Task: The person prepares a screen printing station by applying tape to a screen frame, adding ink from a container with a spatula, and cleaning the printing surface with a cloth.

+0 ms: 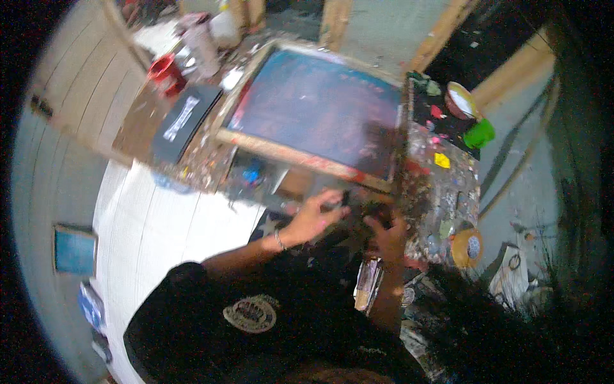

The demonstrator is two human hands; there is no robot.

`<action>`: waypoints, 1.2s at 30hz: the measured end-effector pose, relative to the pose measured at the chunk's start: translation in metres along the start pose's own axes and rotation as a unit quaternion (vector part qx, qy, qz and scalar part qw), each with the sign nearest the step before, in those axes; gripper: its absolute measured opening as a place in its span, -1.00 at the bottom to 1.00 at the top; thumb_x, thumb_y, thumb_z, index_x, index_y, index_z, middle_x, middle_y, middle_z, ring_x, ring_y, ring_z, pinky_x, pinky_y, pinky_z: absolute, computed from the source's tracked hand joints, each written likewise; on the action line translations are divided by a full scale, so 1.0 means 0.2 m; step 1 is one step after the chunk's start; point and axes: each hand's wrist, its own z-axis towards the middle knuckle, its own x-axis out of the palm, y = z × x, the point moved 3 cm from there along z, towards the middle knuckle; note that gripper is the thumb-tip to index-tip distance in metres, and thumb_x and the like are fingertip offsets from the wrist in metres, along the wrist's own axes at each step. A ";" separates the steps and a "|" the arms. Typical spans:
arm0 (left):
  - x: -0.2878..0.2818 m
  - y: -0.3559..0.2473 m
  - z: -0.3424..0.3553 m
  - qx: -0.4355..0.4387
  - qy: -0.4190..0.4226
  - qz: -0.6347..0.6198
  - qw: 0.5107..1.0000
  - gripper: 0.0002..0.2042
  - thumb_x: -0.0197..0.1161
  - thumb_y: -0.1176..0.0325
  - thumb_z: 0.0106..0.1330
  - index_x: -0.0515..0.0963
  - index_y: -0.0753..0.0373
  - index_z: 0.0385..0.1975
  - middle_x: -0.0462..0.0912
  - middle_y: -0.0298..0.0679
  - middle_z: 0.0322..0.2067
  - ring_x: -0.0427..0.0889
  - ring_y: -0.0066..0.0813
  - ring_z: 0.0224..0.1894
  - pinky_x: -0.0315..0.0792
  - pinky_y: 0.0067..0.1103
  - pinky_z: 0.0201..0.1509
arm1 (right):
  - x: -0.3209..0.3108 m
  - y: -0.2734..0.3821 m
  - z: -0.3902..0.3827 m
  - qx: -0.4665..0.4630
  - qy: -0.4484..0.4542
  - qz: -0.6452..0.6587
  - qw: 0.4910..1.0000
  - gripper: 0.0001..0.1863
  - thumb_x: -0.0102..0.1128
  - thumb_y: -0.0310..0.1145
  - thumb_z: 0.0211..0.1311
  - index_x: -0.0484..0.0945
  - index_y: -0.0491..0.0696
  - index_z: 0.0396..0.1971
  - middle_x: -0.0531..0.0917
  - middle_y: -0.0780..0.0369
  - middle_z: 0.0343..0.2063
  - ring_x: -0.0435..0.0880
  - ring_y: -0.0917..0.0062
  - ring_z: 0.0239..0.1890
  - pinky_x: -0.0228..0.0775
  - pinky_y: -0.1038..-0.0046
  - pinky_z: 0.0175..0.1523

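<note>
A wood-framed printing screen (320,109) with blue-grey mesh lies tilted across the worktable, its wooden edge stained red and pink. Just in front of that near edge, my left hand (314,216) has its fingers curled beside a small dark piece at the fingertips, too blurred to name. A bracelet circles that wrist. My right hand (389,232) is close by on the right, its thumb and fingers bent round a dark patch that I cannot make out. Dark cloth with pale star shapes (272,225) shows below the hands. The two hands are apart.
Left of the screen lie a dark flat case (185,125) and a red container (167,75). On the right of the paint-spattered table (441,185) are a bowl (462,101), a green cup (480,134), a yellow scrap (442,160) and a tape roll (467,248).
</note>
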 end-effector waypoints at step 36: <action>-0.76 0.10 -0.16 0.177 -0.204 0.617 0.739 -0.43 0.31 0.12 0.20 0.40 0.26 0.16 0.40 0.07 0.14 0.35 0.06 0.17 0.21 -0.19 0.22 | 1.14 0.23 -0.05 -0.420 0.130 -0.208 0.874 -0.72 0.20 -0.31 0.07 0.58 -0.14 -0.25 0.58 0.07 -0.15 0.51 0.19 -0.02 0.35 0.22 0.12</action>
